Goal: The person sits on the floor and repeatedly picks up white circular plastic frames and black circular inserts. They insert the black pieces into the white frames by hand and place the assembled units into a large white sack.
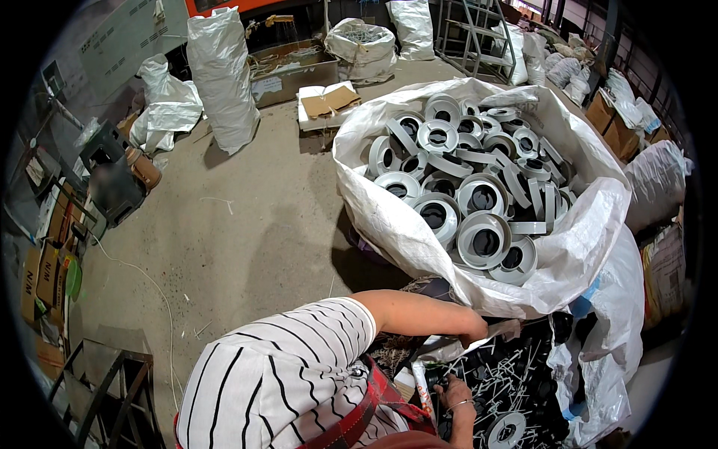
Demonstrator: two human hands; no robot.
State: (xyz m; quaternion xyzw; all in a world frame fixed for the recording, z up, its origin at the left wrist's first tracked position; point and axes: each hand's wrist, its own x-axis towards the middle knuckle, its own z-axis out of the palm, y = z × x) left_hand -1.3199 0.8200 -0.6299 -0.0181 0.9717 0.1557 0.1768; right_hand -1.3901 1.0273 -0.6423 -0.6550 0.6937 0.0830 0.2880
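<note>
My left hand (473, 333) reaches across to the near rim of the large white woven sack, bent downward beside a strip of plastic sheeting. Its fingers are mostly hidden. Lower down, my right hand (456, 393), with a band at the wrist, has its fingers curled around a black plastic part (440, 379) whose shape is partly covered. Under both hands lies a heap of black parts mixed with thin whitish sticks (516, 374). A grey ring-shaped disc (506, 430) rests at its near end. Grey round plastic fittings with black centres (484, 239) fill the white woven sack (374, 206).
Full white sacks (222, 82) stand at the far left, near a metal bin (295, 78) of scraps. A black stool (112, 176) and cartons (45, 277) line the left side. A metal frame (112, 389) stands at lower left. A thin cord (153, 280) crosses the floor.
</note>
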